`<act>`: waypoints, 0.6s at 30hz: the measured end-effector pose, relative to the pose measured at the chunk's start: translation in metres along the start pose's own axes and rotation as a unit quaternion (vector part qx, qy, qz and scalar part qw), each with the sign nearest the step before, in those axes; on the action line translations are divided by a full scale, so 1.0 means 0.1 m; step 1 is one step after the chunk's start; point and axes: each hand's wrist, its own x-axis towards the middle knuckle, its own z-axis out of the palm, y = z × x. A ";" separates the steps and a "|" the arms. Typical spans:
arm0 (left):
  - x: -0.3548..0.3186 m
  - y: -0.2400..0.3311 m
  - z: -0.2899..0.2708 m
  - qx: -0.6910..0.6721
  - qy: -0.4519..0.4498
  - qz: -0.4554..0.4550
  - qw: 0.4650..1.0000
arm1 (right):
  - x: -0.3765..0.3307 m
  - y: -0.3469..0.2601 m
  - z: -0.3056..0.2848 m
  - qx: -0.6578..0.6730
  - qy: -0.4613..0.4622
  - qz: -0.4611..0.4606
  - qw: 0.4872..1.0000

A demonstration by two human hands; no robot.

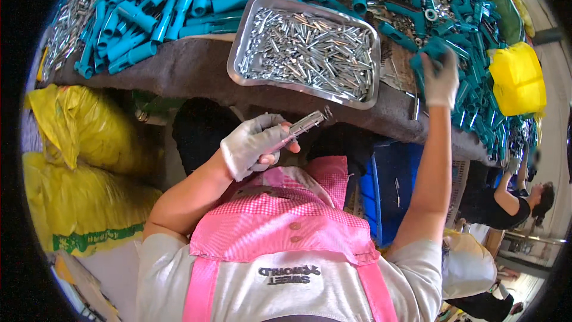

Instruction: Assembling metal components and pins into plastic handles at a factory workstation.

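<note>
My left hand (pixel 253 143), in a pale glove with bare fingertips, is closed round a slim metal mechanism (pixel 307 124). A small coil spring (pixel 327 112) sticks out at its far end. At the right, my right hand (pixel 441 80), gloved too and slightly blurred, reaches into the heap of teal plastic parts. Its fingers are bent round a teal tubular housing (pixel 438 48), partly covered by the hand. Between and beyond the hands, a metal tray (pixel 235 65) holds many small silver pins (pixel 310 48).
More teal housings (pixel 134 18) and loose metal parts (pixel 65 42) cover the cloth-topped bench (pixel 179 68). Yellow sacks (pixel 89 197) stand at the left. A blue crate (pixel 370 191) is below the bench, a yellow container (pixel 517 80) at the right. Another person (pixel 506 206) works at far right.
</note>
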 end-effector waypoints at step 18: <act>-0.09 -0.05 -0.17 0.066 -0.092 -0.059 0.992 | -1.36 -0.78 -0.19 0.587 -0.240 0.281 0.720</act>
